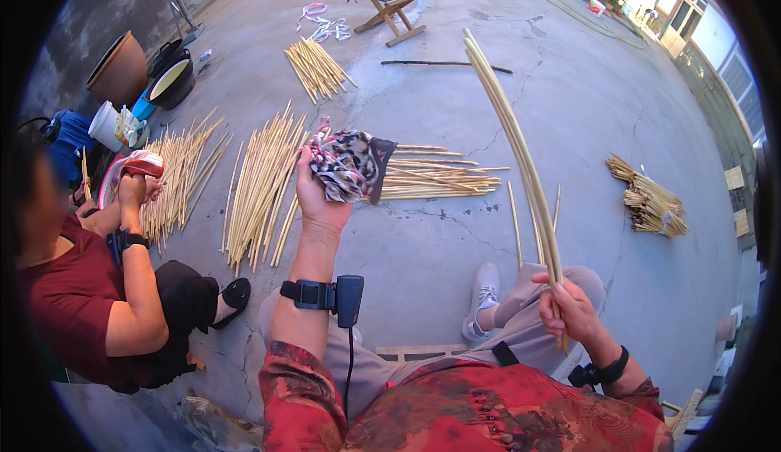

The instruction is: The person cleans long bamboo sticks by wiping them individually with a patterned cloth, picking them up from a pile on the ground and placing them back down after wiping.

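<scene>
My left hand (324,199) is raised in front of me, closed on a crumpled patterned cloth (345,165) with a dark edge. In my right hand (570,308), above my right thigh, several long pale sticks (518,141) are gripped near their lower ends and point up and away from me. Behind the cloth, a pile of peeled sticks (439,177) lies crosswise on the concrete. Left of it is a larger pile of sticks (265,189), laid lengthwise. A few loose sticks (514,226) lie by my right knee, partly hidden by the held ones.
At left sits another person (79,305), holding a red and white cloth (137,164) beside more sticks (183,177). Farther off are a short stick pile (317,67), a folding stool (390,0) and a dark rod (445,64). Tied bundles (650,199) lie right; pots (119,67) stand left.
</scene>
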A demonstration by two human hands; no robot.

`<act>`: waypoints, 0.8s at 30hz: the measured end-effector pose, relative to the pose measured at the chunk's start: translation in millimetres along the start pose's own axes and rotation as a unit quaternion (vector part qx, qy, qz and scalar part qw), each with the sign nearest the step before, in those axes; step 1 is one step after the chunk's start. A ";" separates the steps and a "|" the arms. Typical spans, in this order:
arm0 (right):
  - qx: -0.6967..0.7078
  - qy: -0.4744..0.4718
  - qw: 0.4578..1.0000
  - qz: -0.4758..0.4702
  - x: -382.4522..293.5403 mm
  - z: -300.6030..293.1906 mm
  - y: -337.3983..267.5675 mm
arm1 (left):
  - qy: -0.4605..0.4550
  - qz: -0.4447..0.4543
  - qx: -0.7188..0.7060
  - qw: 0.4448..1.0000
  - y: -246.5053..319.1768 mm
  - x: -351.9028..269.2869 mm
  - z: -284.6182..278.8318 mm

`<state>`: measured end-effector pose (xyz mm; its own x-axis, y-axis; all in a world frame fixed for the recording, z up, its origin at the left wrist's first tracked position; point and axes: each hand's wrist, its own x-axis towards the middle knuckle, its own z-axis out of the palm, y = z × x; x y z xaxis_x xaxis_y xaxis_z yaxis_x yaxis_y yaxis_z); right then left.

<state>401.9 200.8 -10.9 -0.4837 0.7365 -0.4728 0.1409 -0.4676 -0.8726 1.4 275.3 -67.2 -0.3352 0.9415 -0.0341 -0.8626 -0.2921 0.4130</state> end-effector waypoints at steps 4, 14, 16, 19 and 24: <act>0.064 -0.135 0.989 -0.005 68.3 38.8 -21.1 | -0.045 -0.094 -0.028 0.994 -31.9 -19.4 17.8; -0.018 -0.123 0.992 -0.031 178.4 121.6 -18.1 | 0.032 -0.018 0.088 0.995 -67.7 -26.2 11.3; -0.087 -0.090 0.990 -0.066 181.2 135.7 -14.0 | 0.050 0.004 0.095 0.994 -70.9 -21.3 -0.7; -0.059 -0.088 0.993 -0.043 182.8 141.6 -7.6 | 0.092 0.064 0.139 0.984 -75.0 -12.9 -9.4; -0.053 -0.082 0.995 -0.016 169.7 138.2 -12.7 | 0.143 0.101 0.111 0.978 -78.0 -14.4 -3.2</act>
<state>198.7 264.2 -63.1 -0.6235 0.6561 -0.4251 0.2093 -0.3838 -0.8994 72.3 284.0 -101.8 -0.6099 0.7738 -0.1710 -0.6749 -0.3941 0.6239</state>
